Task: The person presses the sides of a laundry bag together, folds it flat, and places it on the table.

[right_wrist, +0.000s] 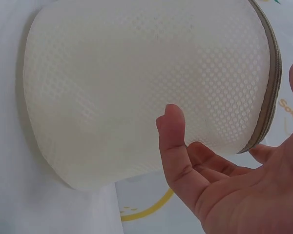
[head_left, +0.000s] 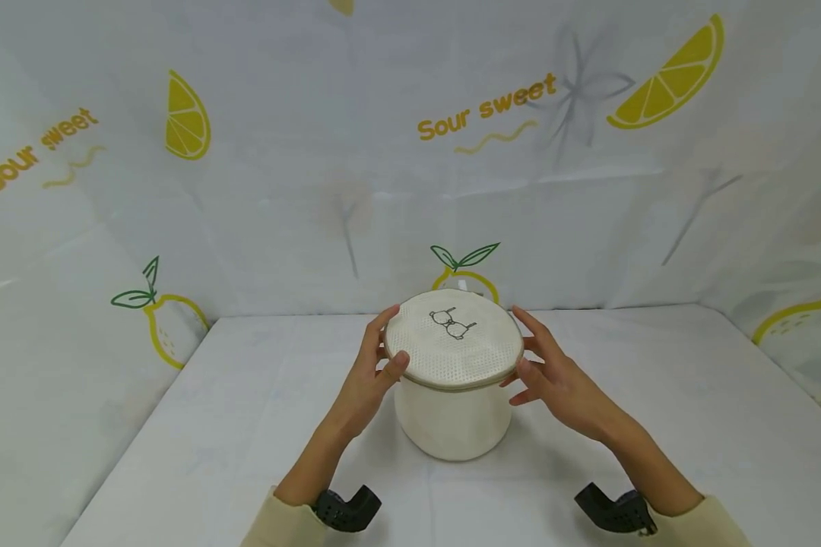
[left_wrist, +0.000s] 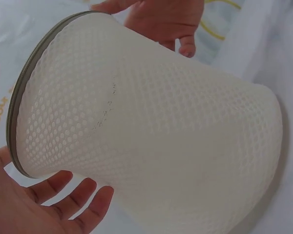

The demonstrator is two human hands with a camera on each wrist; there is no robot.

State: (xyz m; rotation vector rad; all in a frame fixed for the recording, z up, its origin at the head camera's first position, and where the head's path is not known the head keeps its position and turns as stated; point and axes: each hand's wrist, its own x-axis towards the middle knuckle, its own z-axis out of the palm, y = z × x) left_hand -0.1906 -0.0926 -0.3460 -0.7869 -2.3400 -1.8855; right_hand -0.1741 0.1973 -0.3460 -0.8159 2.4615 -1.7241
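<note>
Bag (head_left: 453, 422) | upright on table (head_left: 253, 395) | left hand (head_left: 366, 384), bag's left; right hand (head_left: 559, 387), bag's right | both: fingers loosely spread, gripping nothing

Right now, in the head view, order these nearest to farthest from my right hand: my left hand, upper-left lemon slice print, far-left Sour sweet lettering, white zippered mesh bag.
1. White zippered mesh bag: immediately left of your right hand.
2. Left hand: across the bag, at its left side.
3. Lemon slice print: upper left, on the backdrop.
4. Sour sweet lettering: far left.
</note>
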